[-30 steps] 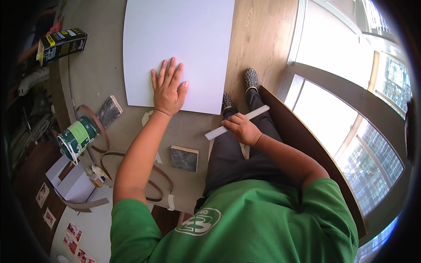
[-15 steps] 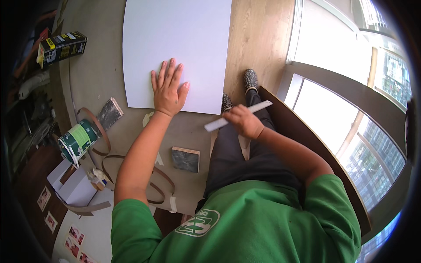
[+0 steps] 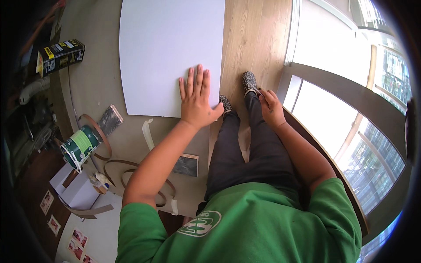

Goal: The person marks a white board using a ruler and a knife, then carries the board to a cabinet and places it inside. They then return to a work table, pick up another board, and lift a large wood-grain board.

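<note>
left hand (image 3: 197, 103) – flat, fingers spread, pinning white board (image 3: 171, 52) to desk (image 3: 92, 87) | right hand (image 3: 269, 105) – closed by shoe, contents unclear | green tin (image 3: 81, 144) at 9 o'clock

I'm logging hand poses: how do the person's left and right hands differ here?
The left hand lies flat, fingers spread, on the white board; the right hand is curled, off the board, beside the shoe. Both are bare.
</note>
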A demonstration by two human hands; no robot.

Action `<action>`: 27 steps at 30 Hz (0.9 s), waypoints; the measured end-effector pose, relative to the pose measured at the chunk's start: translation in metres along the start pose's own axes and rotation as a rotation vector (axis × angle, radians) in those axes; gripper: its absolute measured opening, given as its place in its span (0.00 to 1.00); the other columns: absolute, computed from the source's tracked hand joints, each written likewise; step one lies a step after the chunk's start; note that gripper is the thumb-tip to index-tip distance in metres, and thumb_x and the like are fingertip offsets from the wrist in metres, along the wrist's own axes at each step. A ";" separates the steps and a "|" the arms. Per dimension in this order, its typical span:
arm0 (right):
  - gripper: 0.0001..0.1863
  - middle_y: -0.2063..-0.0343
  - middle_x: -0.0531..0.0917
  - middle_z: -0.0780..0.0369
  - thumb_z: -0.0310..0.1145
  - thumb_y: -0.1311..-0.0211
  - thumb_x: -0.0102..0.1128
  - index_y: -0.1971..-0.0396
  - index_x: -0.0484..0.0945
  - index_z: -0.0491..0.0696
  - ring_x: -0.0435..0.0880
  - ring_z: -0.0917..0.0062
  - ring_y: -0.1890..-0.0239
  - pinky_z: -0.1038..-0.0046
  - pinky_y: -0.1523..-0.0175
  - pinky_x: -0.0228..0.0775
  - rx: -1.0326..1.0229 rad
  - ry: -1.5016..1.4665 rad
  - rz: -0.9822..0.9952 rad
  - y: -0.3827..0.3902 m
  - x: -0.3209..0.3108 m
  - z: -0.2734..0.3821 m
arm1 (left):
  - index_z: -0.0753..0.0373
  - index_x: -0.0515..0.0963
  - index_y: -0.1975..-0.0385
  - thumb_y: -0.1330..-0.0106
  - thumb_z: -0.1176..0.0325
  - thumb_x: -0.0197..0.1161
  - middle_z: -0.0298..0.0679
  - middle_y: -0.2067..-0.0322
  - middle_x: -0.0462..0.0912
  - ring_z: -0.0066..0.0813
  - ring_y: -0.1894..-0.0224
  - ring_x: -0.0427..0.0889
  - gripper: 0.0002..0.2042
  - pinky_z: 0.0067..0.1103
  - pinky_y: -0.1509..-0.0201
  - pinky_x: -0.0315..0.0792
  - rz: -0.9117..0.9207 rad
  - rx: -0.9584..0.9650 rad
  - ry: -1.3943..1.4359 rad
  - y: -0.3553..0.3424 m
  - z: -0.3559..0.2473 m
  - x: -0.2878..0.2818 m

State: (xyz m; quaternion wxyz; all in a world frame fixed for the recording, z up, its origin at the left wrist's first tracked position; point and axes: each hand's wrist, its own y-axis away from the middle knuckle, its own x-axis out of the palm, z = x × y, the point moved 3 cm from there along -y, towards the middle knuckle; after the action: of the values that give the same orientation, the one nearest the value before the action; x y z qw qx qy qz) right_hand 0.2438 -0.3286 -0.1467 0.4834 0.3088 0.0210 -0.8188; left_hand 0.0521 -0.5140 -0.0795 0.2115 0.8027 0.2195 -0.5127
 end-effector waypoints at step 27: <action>0.11 0.65 0.80 0.52 0.31 0.30 0.55 0.53 0.78 0.43 0.81 0.55 0.61 0.64 0.56 0.73 -0.014 -0.159 0.049 -0.019 0.027 0.026 | 0.63 0.58 0.30 0.48 0.56 0.69 0.51 0.28 0.56 0.52 0.25 0.50 0.44 0.54 0.25 0.38 -0.145 -0.056 0.009 -0.045 0.001 -0.002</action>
State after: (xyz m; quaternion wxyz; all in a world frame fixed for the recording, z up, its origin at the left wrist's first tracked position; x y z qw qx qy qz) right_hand 0.2063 -0.3480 -0.1447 0.5058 0.2399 -0.0193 -0.8284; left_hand 0.0252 -0.4787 -0.0831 0.1950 0.7807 0.2922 -0.5169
